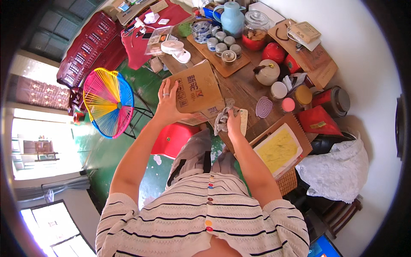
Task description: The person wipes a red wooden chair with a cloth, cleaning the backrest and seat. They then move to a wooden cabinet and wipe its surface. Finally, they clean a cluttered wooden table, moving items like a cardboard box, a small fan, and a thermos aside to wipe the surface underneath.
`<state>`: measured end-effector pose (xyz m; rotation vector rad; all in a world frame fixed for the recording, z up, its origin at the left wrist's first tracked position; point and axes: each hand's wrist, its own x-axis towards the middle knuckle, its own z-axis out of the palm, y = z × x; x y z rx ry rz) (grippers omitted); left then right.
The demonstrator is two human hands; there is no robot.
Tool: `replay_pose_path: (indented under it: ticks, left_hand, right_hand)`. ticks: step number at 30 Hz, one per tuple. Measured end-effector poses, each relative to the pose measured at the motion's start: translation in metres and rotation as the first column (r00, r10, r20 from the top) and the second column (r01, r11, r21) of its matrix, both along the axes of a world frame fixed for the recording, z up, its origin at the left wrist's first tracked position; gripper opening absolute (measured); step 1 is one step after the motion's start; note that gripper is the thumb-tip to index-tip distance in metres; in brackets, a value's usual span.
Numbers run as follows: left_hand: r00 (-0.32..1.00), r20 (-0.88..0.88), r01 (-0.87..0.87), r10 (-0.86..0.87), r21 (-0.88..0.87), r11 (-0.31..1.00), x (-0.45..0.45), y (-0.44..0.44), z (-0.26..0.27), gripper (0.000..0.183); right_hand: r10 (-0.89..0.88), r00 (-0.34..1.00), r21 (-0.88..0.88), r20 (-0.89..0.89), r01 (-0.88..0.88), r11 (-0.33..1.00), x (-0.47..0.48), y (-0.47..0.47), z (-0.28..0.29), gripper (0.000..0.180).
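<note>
A cardboard box (pixel 200 86) with printing on its side stands tilted at the near left edge of a wooden table (pixel 237 88). My left hand (pixel 168 104), a ring on one finger, is spread over the left part of the box, its thumb along the lower edge. In my right hand (pixel 234 120) is a crumpled grey cloth (pixel 222 121), close to the box's lower right corner. A pale remote control (pixel 244 120) lies just right of that hand, partly hidden by it. Beyond it is a purple woven coaster (pixel 264 107).
Behind the box, a wooden tray (pixel 239 66) bears small cups and a teapot (pixel 202 31). A white fan (pixel 173 47) stands left of it. Jars, a red folder (pixel 318 120) and a clipboard (pixel 281 146) lie right. A red stool (pixel 173 139) is below the box, a colourful chair (pixel 109 102) farther left.
</note>
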<state>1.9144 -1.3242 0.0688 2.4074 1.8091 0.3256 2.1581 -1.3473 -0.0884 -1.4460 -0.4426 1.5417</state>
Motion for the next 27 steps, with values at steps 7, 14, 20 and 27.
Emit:
replay_pose_path:
  ticks: [7, 14, 20, 27]
  left_hand:
    - [0.988, -0.124, -0.093, 0.091, -0.009, 0.996, -0.004, -0.020, 0.012, 0.123]
    - [0.999, 0.010, -0.033, 0.037, -0.288, 0.957, -0.033, 0.038, 0.053, 0.093]
    - [0.941, 0.308, 0.161, 0.142, -0.774, 0.612, -0.061, 0.154, 0.012, 0.076]
    - [0.896, 0.439, 0.401, 0.061, -0.862, 0.310, -0.014, 0.185, -0.005, 0.082]
  right_hand:
    - [-0.119, 0.990, 0.084, 0.077, 0.113, 0.990, -0.021, 0.017, -0.030, 0.045]
    - [-0.166, 0.983, -0.117, -0.080, 0.156, 0.981, -0.010, 0.024, -0.073, 0.072]
    - [-0.390, 0.844, -0.351, -0.369, 0.262, 0.899, -0.020, 0.002, -0.010, 0.040]
    - [-0.540, 0.818, -0.280, -0.199, 0.481, 0.831, -0.053, 0.017, 0.064, 0.041]
